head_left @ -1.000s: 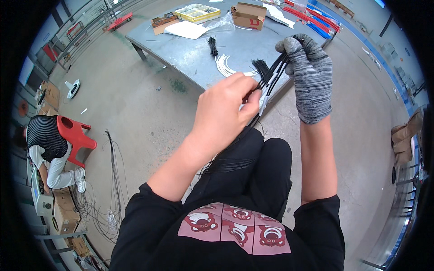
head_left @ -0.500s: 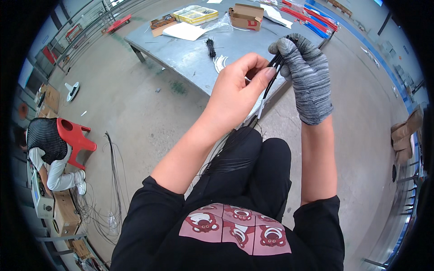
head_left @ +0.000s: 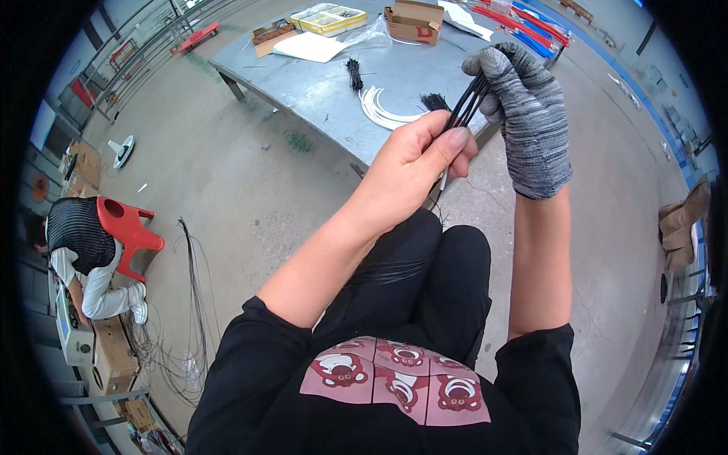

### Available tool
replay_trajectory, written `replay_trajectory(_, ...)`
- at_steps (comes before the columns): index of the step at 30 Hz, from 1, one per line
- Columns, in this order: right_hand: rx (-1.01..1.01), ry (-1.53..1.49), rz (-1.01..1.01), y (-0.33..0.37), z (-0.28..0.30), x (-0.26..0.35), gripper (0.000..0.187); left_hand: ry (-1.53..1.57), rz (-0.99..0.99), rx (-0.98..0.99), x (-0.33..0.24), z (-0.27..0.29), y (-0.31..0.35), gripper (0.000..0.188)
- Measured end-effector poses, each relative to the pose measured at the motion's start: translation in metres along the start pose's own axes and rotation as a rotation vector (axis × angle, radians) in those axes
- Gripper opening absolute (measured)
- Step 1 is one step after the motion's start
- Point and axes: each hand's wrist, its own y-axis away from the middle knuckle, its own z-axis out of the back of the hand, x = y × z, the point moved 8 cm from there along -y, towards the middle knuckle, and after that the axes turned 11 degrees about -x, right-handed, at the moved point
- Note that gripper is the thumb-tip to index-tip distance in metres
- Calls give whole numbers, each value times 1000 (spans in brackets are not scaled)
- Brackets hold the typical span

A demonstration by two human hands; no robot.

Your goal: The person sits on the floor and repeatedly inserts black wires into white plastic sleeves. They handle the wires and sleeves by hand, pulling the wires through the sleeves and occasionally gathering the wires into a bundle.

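Several thin black wires run between my two hands in front of the table's near corner. My bare left hand pinches them between thumb and fingers. Above and to its right, my right hand, in a grey knitted glove, is closed around their upper ends, which its fingers partly hide. Below my left hand a short white tube sticks out, with thin wire hanging under it. More thin black wires lie across my lap.
The metal table carries white curved tubes, black bundles, a yellow-edged tray and a cardboard box. Red and blue tubes lie at its far right. Leftward, another person bends beside a red stool; loose wires trail on the floor.
Both hands have shifted slightly, the right one up and rightward. The wires are spread more apart between them, and a black bundle on the table shows behind my left hand.
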Motion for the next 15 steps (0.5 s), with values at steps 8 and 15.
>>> replay_trajectory(8,-90,-150,-75,1,18,-14,20,-95,103,128,39,0,29,28)
replay_trajectory(15,169,-262,-209,3,-2,-39,20,523,329,246,23,-10,20,51)
